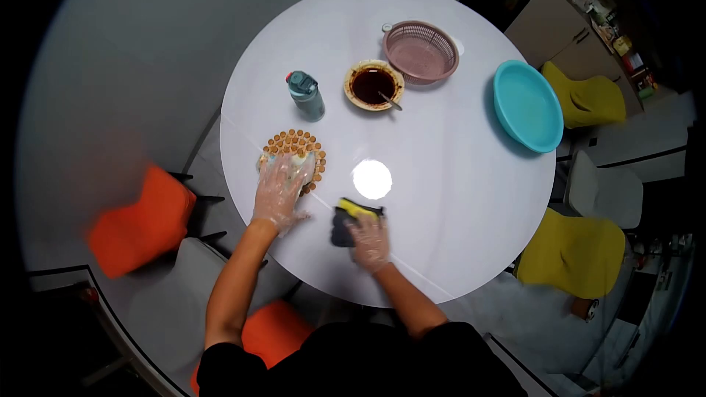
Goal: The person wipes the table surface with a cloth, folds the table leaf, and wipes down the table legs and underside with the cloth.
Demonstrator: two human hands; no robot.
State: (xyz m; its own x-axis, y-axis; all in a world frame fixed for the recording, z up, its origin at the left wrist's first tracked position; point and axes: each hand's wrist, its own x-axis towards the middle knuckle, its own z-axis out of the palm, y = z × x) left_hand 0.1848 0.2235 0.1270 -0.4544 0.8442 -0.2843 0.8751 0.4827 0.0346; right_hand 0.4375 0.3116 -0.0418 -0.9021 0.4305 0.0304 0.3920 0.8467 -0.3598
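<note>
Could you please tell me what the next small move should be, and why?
I would probably slide the dark grey and yellow cloth a little across the tabletop with the right hand. That hand is already on the cloth, the tabletop around it is free of objects, and the left hand is on the round beaded mat.
</note>
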